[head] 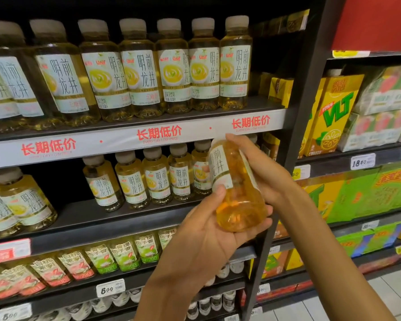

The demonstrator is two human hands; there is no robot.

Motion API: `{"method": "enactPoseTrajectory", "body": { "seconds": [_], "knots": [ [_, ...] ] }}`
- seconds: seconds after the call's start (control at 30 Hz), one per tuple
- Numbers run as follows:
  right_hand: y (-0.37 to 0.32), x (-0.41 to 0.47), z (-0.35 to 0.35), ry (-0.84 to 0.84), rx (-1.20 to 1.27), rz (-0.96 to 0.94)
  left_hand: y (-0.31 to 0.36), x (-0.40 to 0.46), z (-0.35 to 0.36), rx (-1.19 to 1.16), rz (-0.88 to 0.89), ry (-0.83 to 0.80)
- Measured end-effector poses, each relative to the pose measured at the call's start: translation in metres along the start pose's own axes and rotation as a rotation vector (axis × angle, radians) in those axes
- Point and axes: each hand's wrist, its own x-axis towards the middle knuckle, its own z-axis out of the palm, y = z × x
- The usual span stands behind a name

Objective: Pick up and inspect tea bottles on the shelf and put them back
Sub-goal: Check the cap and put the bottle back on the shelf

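Observation:
A tea bottle (235,188) with pale yellow liquid and a white label is held tilted in front of the middle shelf (125,218). My left hand (208,232) cups its base from below, thumb on the label. My right hand (262,167) grips its upper part from the right, and the cap is hidden. More bottles of the same tea (153,177) stand in a row on that shelf behind it. The top shelf (125,137) carries another full row of the same tea (171,66).
A dark upright post (294,140) divides this bay from the right one, which holds yellow VLT cartons (331,112) and green drink packs (380,191). Lower shelves hold other bottled teas (116,256). White floor tiles (391,290) show at bottom right.

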Motion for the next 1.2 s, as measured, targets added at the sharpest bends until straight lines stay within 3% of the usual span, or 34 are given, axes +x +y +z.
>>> {"method": "enactPoseTrajectory", "body": {
  "seconds": [0.1, 0.27, 0.4, 0.6, 0.67, 0.77, 0.87, 1.07, 1.2],
  "knots": [
    [-0.013, -0.008, 0.001, -0.021, -0.158, -0.137, -0.005, 0.0, -0.001, 0.041, 0.009, 0.011],
    [-0.017, -0.021, 0.002, 0.007, -0.353, -0.334, -0.009, 0.004, -0.005, 0.45, 0.19, 0.111],
    [-0.017, -0.027, 0.001, 0.001, -0.246, -0.446, -0.008, 0.008, -0.009, 0.563, 0.219, 0.087],
    [-0.018, -0.031, 0.002, -0.161, -0.08, -0.52, 0.005, 0.005, -0.012, 0.627, 0.135, -0.05],
    [-0.019, -0.031, 0.001, -0.133, -0.119, -0.531, 0.006, 0.008, -0.009, 0.661, 0.182, -0.008],
    [-0.021, -0.034, 0.003, -0.002, -0.371, -0.591, 0.002, 0.019, -0.006, 0.703, 0.318, 0.147],
    [-0.016, -0.034, 0.009, 0.055, -0.482, -0.626, -0.005, 0.032, -0.006, 0.884, 0.433, 0.308],
    [-0.012, -0.033, 0.002, 0.069, -0.507, -0.707, -0.01, 0.041, -0.013, 0.946, 0.367, 0.219],
    [-0.013, -0.037, -0.004, 0.024, -0.506, -0.734, -0.003, 0.041, -0.022, 0.944, 0.504, 0.254]
  ]
}}
